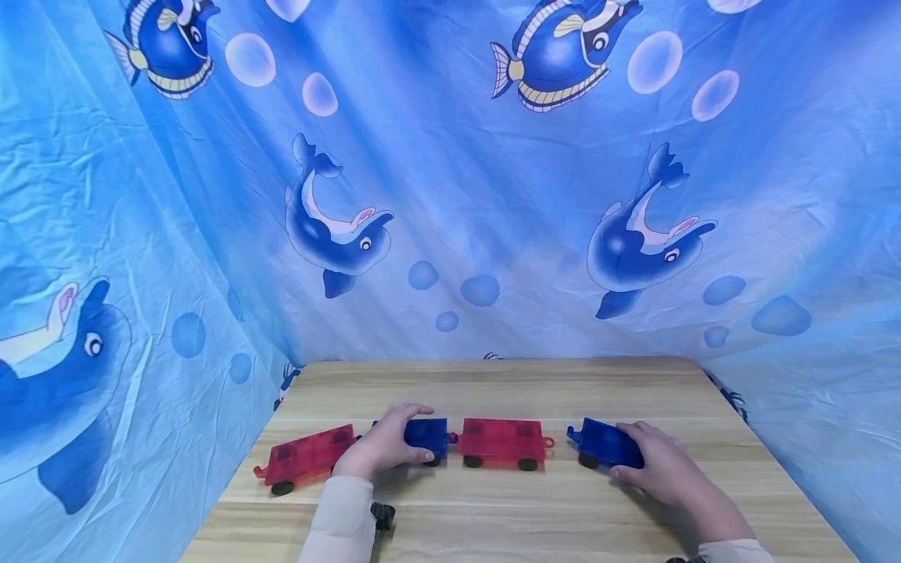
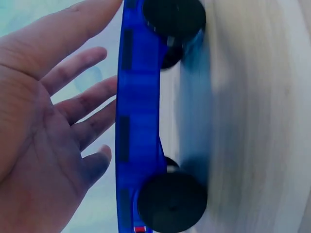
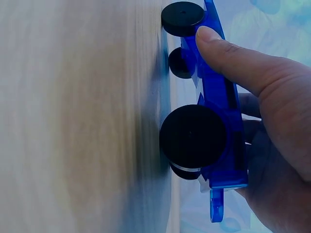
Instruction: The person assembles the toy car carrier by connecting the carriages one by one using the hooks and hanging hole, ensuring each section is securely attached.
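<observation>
wooden table (image 1: 493, 516); blue dolphin-print cloth (image 1: 457, 195) behind, probably draped.

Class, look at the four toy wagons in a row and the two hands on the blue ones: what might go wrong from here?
1. The right hand grips the blue wagon on the right, apart from the red wagon; a hard push could knock the row crooked.
2. The left hand lies flat on its blue wagon, which might roll away.

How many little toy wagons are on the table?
4, in one row: a red wagon far left, a blue wagon under the left hand, a middle red wagon, a blue end wagon in the right hand.
</observation>
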Tool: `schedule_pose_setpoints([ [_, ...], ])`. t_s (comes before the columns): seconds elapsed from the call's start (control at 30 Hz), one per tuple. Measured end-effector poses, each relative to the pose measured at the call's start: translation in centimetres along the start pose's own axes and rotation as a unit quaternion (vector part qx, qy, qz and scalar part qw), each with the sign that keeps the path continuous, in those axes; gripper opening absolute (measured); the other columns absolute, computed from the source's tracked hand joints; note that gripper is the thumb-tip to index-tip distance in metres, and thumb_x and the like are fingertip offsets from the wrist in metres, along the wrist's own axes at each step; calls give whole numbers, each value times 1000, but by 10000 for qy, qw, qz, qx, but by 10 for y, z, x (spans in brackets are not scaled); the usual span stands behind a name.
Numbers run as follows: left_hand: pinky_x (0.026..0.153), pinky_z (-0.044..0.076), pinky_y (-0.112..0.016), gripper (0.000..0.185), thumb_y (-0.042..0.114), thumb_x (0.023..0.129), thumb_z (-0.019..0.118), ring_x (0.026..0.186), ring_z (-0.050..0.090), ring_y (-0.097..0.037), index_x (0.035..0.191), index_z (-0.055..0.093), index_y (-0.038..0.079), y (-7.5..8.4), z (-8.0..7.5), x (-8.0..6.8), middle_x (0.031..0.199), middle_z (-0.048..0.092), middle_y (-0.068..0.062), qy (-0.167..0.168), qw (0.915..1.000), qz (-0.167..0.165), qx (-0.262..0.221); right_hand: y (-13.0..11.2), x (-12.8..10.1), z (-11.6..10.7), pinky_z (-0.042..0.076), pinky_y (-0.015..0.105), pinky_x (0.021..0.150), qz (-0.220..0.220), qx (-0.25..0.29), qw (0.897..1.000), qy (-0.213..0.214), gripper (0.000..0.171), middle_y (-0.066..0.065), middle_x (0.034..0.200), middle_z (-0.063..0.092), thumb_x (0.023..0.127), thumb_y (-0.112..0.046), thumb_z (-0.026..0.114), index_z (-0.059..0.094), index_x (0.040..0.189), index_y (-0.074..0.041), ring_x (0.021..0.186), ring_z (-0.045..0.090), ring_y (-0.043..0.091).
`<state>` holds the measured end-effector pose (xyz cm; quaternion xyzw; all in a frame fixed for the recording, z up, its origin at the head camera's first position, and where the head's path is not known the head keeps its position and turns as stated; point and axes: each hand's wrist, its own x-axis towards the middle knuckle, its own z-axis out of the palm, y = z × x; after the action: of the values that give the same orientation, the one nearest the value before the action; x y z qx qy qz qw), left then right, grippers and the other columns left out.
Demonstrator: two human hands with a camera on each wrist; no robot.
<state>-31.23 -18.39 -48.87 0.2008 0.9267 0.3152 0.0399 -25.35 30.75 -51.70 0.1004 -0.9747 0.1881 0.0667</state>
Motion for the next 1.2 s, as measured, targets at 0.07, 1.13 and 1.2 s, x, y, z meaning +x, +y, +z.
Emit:
schedule_pose_setpoints([
  [0.07,90,46,-53,72,41,74,83,128,41,-34,137,49,36,4,3,1,142,44,0,40,9999,118,24,0,0,1,36,64,92,14,1,10000,-10,89,17,127,56,71,-59,76,50,138,-6,117,50,43],
  [1.13,88,48,-37,73,41,72,85,120,44,-18,137,53,28,81,70,42,133,49,6,-59,9935,843,760,-6,1,4,37,63,93,14,-3,10000,-9,89,15,128,55,72,-62,74,50,139,-8,118,50,40],
  [1.2,87,48,-37,74,40,71,86,118,44,-17,136,53,28,85,73,44,132,49,6,-55,9932,852,796,-6,1,4,37,63,93,-9,0,10000,14,89,15,129,55,72,-62,74,50,139,-8,118,50,41],
])
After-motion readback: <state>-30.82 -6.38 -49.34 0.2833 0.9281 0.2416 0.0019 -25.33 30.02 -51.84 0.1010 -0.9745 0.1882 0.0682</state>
